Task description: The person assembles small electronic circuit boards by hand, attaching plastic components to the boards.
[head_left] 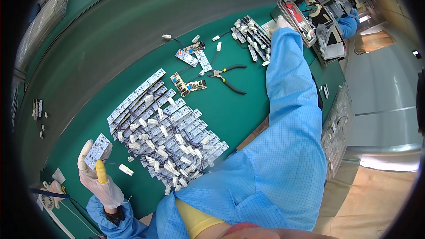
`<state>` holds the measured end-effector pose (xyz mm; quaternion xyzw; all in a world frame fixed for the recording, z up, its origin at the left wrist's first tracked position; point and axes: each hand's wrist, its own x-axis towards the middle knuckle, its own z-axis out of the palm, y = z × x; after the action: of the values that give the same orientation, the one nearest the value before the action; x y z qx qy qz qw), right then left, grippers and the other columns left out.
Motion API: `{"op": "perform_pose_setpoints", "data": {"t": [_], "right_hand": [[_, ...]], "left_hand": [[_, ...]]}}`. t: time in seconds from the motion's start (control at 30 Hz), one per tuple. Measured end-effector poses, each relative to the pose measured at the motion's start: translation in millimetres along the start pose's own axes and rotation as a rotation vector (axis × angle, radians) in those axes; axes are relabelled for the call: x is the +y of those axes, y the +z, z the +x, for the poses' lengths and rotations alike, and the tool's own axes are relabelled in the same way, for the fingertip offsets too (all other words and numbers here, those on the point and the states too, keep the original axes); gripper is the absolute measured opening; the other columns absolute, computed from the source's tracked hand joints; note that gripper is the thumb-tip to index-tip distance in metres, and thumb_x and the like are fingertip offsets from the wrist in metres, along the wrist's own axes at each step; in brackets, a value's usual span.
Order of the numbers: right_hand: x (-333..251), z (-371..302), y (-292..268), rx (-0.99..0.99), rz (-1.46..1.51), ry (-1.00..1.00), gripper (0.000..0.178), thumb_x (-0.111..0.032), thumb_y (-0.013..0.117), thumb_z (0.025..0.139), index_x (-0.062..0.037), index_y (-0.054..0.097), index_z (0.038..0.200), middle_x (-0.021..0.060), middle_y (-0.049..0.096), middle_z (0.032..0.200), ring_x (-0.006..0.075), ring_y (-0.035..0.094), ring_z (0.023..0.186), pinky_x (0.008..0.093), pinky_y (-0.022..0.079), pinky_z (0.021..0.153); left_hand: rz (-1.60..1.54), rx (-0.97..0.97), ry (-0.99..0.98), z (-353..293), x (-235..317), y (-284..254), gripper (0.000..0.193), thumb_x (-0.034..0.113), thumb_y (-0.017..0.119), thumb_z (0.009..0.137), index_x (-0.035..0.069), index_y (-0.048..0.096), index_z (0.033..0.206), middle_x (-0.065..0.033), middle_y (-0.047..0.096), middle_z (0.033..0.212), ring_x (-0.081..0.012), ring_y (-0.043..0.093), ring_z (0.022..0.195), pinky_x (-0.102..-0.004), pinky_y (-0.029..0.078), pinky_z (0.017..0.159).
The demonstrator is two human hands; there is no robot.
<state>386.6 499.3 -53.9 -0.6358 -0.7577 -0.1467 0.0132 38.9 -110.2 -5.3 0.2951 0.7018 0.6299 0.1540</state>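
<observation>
My left hand [98, 182], in a white glove with a yellow cover on one finger, grips a white LED circuit board [98, 151]. A thin wire hangs from this board to a white plug connector [126, 170]. At the far right, my right hand [283, 23], also gloved in white, is at the near side of a metal tin [297, 20]. Its fingers are too small and partly hidden to make out. Between my hands lie rows of overlapping LED boards [177, 124] with their wires and white connectors on top. A smaller stack of LED boards [252, 40] sits beside my right hand.
Pliers [226, 78] with black and yellow handles lie on the green mat [239, 110]. Near them are brown component boards [182, 85] and loose white LED boards [203, 61]. A box of parts [330, 31] stands far right, a small fan [49, 194] at the lower left. A dark belt [133, 26] runs behind.
</observation>
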Motion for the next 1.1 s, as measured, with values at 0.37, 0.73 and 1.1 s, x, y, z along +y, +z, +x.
{"op": "perform_pose_setpoints", "data": {"t": [0.37, 0.73, 1.1], "right_hand": [[-87.6, -77.1, -172.9, -0.211, 1.065, -0.505, 0.035, -0.015, 0.054, 0.095, -0.0015, 0.053, 0.127, 0.0095, 0.064, 0.109, 0.0154, 0.059, 0.105, 0.0275, 0.045, 0.089], [-248.1, -303.5, -239.1, -1.276, 1.423, -0.885, 0.043, -0.009, 0.062, 0.087, -0.0008, 0.047, 0.127, 0.0115, 0.065, 0.091, 0.0148, 0.066, 0.068, 0.0260, 0.053, 0.061], [-253.2, -304.7, -220.6, -1.295, 1.686, -0.866, 0.052, -0.017, 0.075, 0.079, 0.0010, 0.051, 0.122, 0.0166, 0.063, 0.100, 0.0170, 0.065, 0.074, 0.0270, 0.055, 0.062]], "left_hand": [[-0.287, -0.115, -0.179, 1.9, 21.3, 14.2, 0.046, 0.018, 0.064, 0.089, -0.006, 0.048, 0.124, -0.0163, 0.057, 0.117, -0.0236, 0.060, 0.104, -0.0345, 0.049, 0.090], [0.253, -0.247, 0.025, 1.5, 17.3, 34.6, 0.051, 0.019, 0.074, 0.080, 0.000, 0.053, 0.123, -0.0107, 0.063, 0.114, -0.0167, 0.063, 0.096, -0.0294, 0.050, 0.084], [0.053, -0.166, 0.230, 22.8, 15.6, 25.7, 0.048, 0.029, 0.078, 0.068, 0.007, 0.066, 0.109, -0.0077, 0.069, 0.096, -0.0171, 0.067, 0.079, -0.0275, 0.052, 0.071]]}}
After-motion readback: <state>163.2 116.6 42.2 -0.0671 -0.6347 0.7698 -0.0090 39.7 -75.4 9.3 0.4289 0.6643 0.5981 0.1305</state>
